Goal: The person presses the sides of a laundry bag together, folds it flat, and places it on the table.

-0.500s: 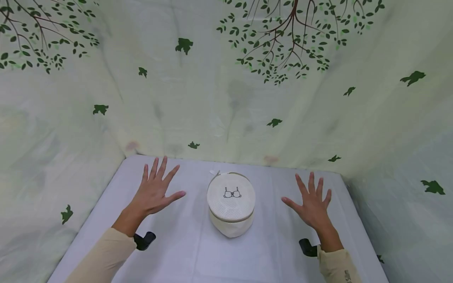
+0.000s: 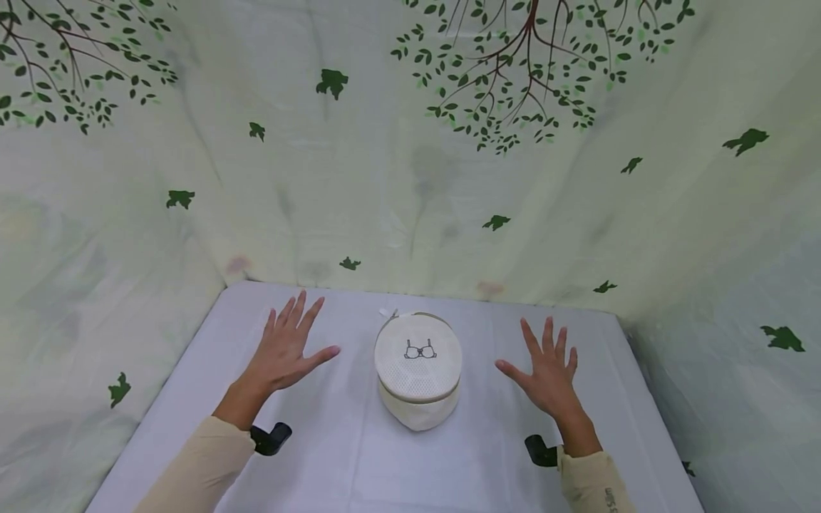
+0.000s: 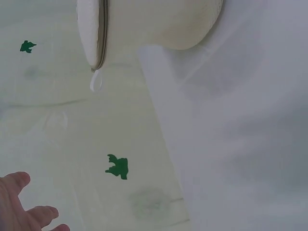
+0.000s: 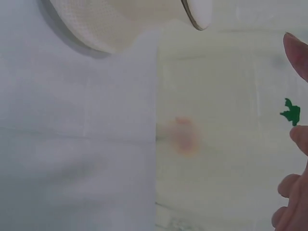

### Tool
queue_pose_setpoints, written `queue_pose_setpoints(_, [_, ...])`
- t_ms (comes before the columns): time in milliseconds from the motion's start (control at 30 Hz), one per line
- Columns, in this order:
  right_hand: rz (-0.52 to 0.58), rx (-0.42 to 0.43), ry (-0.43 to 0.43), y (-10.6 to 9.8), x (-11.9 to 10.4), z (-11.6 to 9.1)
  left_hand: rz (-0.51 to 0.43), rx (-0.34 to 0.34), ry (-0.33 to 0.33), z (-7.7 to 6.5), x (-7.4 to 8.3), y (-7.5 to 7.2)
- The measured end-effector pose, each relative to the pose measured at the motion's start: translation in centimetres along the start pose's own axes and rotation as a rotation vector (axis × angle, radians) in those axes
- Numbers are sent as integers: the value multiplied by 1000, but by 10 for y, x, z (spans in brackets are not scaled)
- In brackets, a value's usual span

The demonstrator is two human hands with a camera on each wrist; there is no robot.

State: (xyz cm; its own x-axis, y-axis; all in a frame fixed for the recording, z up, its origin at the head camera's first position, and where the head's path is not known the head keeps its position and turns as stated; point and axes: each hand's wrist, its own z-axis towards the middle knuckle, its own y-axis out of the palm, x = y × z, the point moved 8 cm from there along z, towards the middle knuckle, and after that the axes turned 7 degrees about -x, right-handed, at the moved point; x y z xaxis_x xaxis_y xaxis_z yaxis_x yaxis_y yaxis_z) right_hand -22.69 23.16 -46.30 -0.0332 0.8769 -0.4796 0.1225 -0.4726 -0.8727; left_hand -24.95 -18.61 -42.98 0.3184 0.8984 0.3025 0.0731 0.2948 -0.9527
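Note:
A round, cream-coloured mesh laundry bag (image 2: 418, 370) stands upright mid-table, with a bra drawing on its flat lid and a zip around the lid's edge. The zip looks closed. To its left, my left hand (image 2: 282, 356) hovers with fingers spread and thumb toward the bag, touching nothing. On the other side my right hand (image 2: 549, 377) is held likewise, spread and apart from the bag. The left wrist view shows the bag's side (image 3: 154, 24) and a white loop at the zip; a few fingertips (image 3: 43, 214) appear in its lower corner.
A white cloth covers the table (image 2: 410, 477). Pale curtains (image 2: 410, 178) printed with branches and green birds hang behind and along both sides. A black wrist camera (image 2: 271, 439) sits on the left wrist, another (image 2: 541, 452) on the right.
My right hand has moved left, nearer the bag. My left hand has shifted slightly, its fingers a little closer together. The bag stays in place.

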Motion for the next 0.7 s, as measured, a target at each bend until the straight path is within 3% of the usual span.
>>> queue_pose_setpoints(400, [112,31,-44,26,-10,11,-154,5,-44,4,-3,24])
queue_pose_setpoints(700, [254,63,-38,47,-15,19,-253,19,-56,9,6,42])
